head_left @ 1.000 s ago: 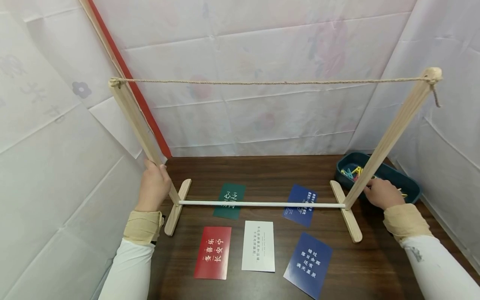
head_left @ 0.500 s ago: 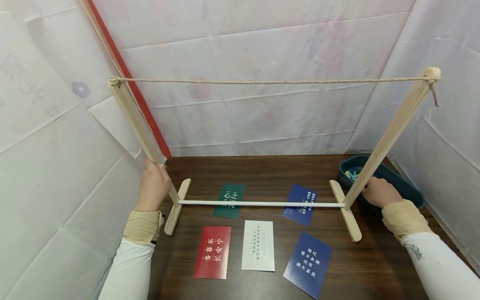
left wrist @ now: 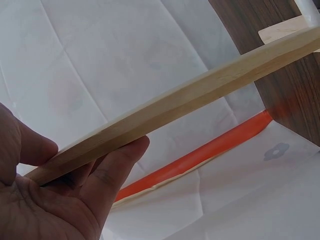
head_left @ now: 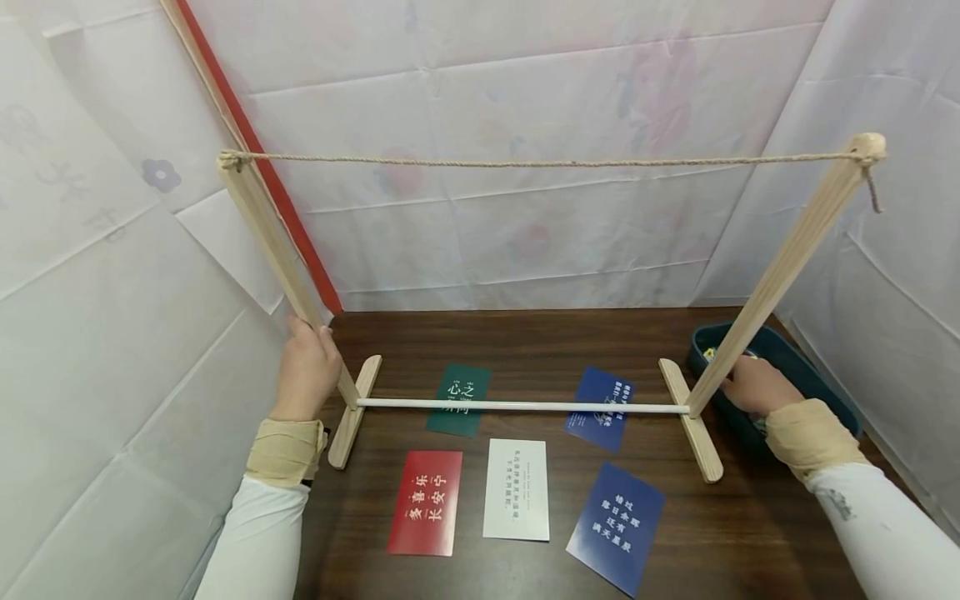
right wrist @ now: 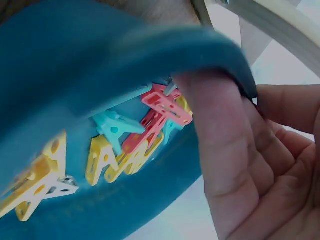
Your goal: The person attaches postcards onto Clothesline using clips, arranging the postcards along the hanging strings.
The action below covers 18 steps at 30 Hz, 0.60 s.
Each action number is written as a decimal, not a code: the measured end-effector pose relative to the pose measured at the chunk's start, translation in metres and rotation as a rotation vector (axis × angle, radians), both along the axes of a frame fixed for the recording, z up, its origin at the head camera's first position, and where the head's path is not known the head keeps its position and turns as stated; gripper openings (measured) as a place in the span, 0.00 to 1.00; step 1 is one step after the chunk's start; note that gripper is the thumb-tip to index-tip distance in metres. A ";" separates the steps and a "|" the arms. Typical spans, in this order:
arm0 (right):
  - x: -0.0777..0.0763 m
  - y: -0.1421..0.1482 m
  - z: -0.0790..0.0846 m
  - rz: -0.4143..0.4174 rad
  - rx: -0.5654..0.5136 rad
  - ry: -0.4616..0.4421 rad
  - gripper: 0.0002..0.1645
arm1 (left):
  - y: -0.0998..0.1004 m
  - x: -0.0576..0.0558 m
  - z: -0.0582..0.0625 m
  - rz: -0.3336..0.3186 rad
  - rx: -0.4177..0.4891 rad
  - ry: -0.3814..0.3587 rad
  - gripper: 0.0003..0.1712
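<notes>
My left hand [head_left: 306,371] holds the left wooden post [head_left: 262,225] of a frame low down. In the left wrist view its thumb and fingers [left wrist: 117,165] lie on either side of the post. My right hand [head_left: 761,387], partly behind the right post [head_left: 787,267], grips the wall of a dark teal plastic bin [head_left: 821,375]. The right wrist view has its fingers [right wrist: 220,130] inside the rim and its thumb outside. Yellow, pink, turquoise and white clothes pegs [right wrist: 115,130] lie in the bin, apart from the fingers. The bin's near side is partly hidden by the hand.
A twine line [head_left: 525,163] joins the post tops, and a white rod [head_left: 525,406] joins their bases. Flat on the dark wooden table [head_left: 525,342] lie a green card [head_left: 459,383], a red card [head_left: 424,504], a white card [head_left: 516,490] and two blue cards [head_left: 618,525].
The bin has shifted to the right and nearer to me, with my right hand on it. My left hand, the frame and the cards stay in place.
</notes>
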State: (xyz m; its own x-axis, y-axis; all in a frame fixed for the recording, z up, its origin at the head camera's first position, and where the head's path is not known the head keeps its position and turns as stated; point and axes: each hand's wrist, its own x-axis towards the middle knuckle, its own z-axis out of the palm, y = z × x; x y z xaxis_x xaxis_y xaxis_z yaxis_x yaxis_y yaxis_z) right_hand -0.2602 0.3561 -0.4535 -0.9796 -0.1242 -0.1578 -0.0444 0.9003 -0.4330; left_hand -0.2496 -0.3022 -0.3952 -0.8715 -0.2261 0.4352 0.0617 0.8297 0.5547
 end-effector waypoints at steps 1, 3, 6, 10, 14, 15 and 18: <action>0.000 0.000 0.000 0.000 -0.009 -0.003 0.23 | 0.000 0.000 0.000 -0.001 0.002 0.002 0.28; 0.001 -0.001 -0.001 -0.001 -0.023 -0.012 0.24 | 0.000 0.000 0.000 -0.004 0.003 0.003 0.28; 0.003 -0.003 0.001 -0.005 -0.028 -0.022 0.24 | 0.000 0.000 0.000 -0.002 0.001 0.004 0.28; 0.005 -0.006 0.004 -0.010 -0.033 -0.033 0.23 | 0.000 0.000 0.001 -0.005 0.000 0.009 0.27; 0.008 -0.009 0.006 -0.015 -0.039 -0.048 0.23 | -0.001 0.000 0.001 -0.012 0.008 0.015 0.25; 0.008 -0.010 0.007 -0.016 -0.040 -0.053 0.23 | -0.001 0.000 0.001 -0.012 0.010 0.016 0.25; 0.009 -0.012 0.008 -0.020 -0.045 -0.060 0.23 | -0.002 0.000 0.000 -0.014 0.015 0.023 0.24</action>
